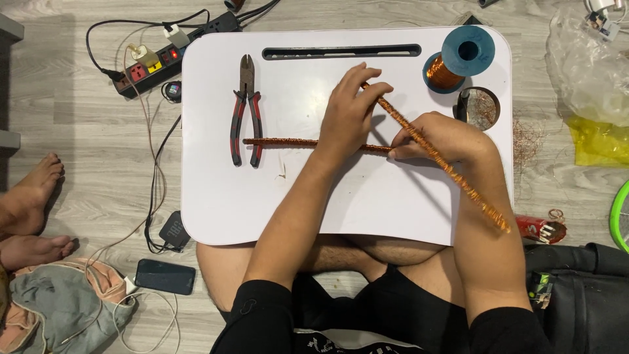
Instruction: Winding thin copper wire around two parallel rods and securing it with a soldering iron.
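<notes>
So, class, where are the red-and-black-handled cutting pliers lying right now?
In the head view, the red-and-black-handled cutting pliers lie on the left part of the white lap table, jaws pointing away, just left of the left hand, handles touching the flat copper-wrapped rod.

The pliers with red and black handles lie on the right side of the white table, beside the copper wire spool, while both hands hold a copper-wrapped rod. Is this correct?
Not quite. In the head view, the pliers lie on the left side of the white table, far from the copper wire spool. The rest holds: the left hand and right hand both hold the copper-wrapped rod.
</notes>
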